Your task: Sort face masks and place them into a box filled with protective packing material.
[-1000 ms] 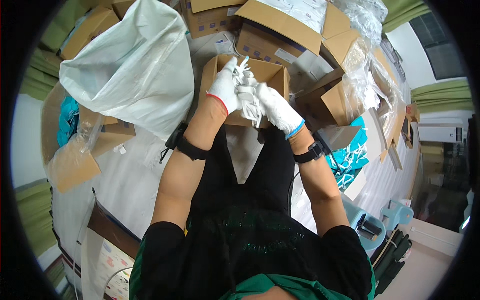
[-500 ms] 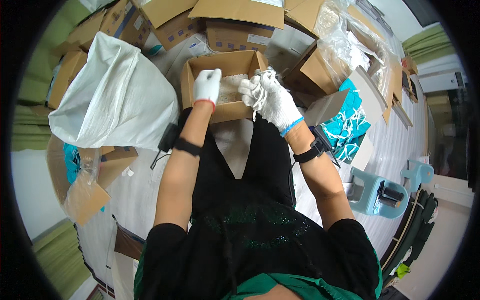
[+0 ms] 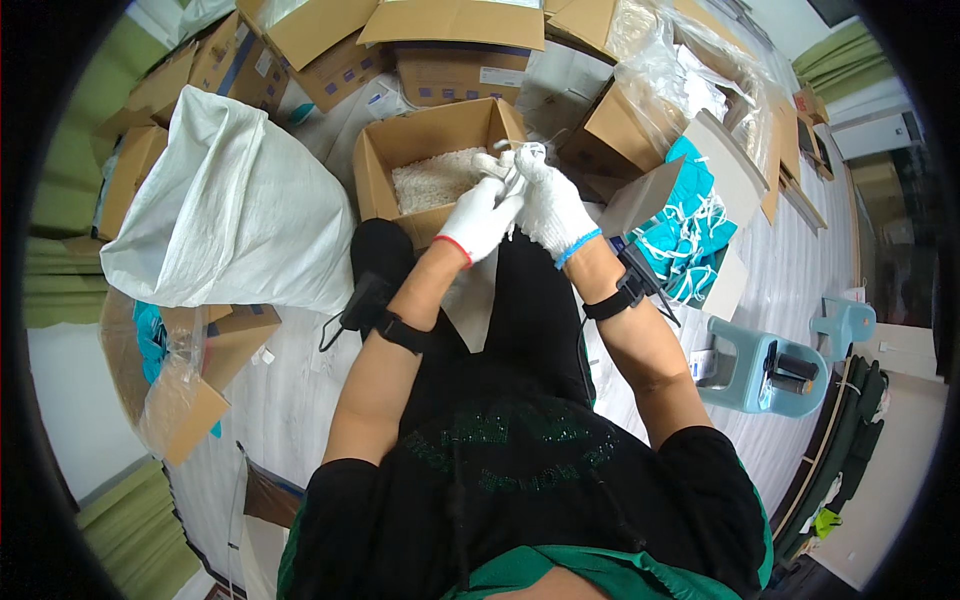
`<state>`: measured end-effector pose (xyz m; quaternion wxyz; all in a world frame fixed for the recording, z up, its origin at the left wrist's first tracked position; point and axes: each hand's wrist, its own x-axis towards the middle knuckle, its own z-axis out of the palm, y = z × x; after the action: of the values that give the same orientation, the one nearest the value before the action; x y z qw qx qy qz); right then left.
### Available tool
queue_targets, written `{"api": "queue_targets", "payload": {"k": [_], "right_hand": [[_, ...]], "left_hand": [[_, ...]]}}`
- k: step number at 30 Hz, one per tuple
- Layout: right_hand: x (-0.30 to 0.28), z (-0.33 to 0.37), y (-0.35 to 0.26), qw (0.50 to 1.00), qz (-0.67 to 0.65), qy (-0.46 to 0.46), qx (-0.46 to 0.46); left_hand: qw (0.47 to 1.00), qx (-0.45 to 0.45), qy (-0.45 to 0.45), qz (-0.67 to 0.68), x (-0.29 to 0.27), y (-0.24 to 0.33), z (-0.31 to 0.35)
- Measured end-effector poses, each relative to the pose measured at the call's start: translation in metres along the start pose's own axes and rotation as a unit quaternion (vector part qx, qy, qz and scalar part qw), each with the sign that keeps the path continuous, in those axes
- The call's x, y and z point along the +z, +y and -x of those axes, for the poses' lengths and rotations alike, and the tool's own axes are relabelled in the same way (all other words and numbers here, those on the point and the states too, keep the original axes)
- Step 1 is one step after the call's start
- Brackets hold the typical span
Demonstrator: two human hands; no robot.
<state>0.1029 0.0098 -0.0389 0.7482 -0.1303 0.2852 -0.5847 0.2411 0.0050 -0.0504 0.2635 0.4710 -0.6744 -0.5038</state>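
Labels, placed off the centre carton (image 3: 430,138): one white label (image 3: 501,77) on the carton just behind it, another on a carton behind-left; print too small to read. Your shirt (image 3: 480,530), in front of it, carries glittery lettering. Your two hands are at its right front corner, both in white gloves. Right hand (image 3: 550,205), blue cuff, has its fingers curled round a white bundle (image 3: 508,172). Left hand (image 3: 483,217), red cuff, meets that bundle, thumb apart; can't tell if it grips. Bundle's piece count hidden by your fingers. Inside the centre carton: one mass of white nubbly material (image 3: 435,180). Left of it: one white sack (image 3: 230,210). Right of it: one open box (image 3: 735,165) of teal pieces (image 3: 690,195) with white straps, too overlapped to count. Farther right, toward your side: two light-blue stools (image 3: 740,365).
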Motion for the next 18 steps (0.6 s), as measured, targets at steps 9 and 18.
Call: {"api": "queue_targets", "payload": {"k": [9, 18], "right_hand": [[0.000, 0.008, -0.010, 0.995, 0.030, -0.082, -0.046], [0.040, 0.085, -0.048, 0.976, -0.018, -0.104, 0.193]], "left_hand": [[0.977, 0.102, -0.133, -0.129, -0.034, 0.013, 0.003], [0.890, 0.370, -0.212, -0.164, -0.036, 0.059, 0.072]]}}
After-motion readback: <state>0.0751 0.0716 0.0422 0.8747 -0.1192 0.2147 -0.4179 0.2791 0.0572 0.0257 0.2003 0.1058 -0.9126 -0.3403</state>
